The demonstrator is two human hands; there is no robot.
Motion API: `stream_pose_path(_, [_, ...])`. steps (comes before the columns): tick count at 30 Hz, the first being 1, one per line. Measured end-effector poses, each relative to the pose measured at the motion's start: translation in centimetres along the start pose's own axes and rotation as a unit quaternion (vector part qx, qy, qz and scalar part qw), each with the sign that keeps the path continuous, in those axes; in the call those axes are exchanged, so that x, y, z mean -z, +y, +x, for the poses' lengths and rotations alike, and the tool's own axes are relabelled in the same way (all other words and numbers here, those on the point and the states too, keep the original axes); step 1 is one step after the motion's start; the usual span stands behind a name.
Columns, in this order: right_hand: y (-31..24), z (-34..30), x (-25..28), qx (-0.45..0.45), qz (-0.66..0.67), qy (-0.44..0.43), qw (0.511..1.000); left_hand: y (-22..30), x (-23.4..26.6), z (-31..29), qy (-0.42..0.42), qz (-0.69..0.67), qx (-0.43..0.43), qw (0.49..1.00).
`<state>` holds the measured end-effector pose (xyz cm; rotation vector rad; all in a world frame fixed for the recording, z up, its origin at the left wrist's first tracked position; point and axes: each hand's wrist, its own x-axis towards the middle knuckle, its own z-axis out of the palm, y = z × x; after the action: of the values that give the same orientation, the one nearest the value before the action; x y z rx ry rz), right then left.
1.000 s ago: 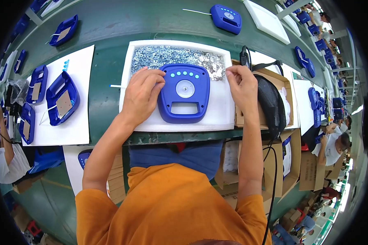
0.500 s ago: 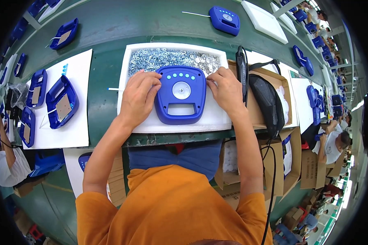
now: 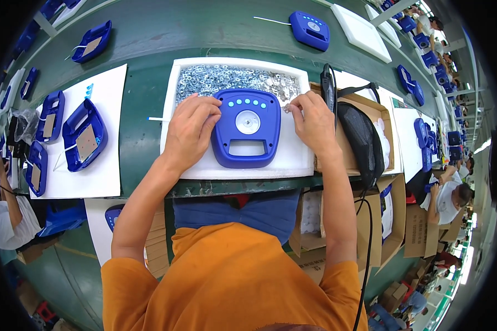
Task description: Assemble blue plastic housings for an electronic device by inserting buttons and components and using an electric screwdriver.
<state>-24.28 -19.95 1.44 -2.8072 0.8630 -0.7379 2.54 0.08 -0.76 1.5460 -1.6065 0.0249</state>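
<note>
A green counter [image 3: 143,99] runs across the view, carrying at its left a white board [image 3: 109,165] with open blue shells [image 3: 98,132] that have brown panels inside. In front of the person sits a white foam tray [image 3: 295,163], its far part filled with loose metal pieces [image 3: 218,77], bluish on the left and more silvery toward the right. Just right of the tray is an open cardboard box [image 3: 345,157], with a black mesh pouch [image 3: 361,135] lying over it. The blue housing [image 3: 248,137] lies flat on the tray, handle cut-out toward the person, its far edge overlapping the metal pieces. The left hand [image 3: 189,132] is at the housing's upper left corner, fingers bent and fingertips at the rim, the thumb beside its side edge with a narrow gap between. The right hand [image 3: 316,127] is just right of the housing, apart from it, thumb and forefinger nearly together by a small metal part [image 3: 286,109]. At this size I cannot tell whether the left grip clasps the rim or the right grip has hold of that part. Smaller still, a pale round disc [image 3: 248,122] marks the housing's middle, beneath an arc of five light-blue dots [image 3: 247,102].
</note>
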Motion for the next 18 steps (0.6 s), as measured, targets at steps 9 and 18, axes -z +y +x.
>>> stream_pose_path(9, [-0.9,0.4,0.9,-0.082,0.102,-0.018,0.991,0.2,0.2,0.1,-0.001,0.0,0.002,1.0])
stream_pose_path(18, [-8.1,2.1,1.5,-0.11,0.212,-0.167,0.957,0.8,1.0,0.5,0.01,-0.003,0.001,1.0])
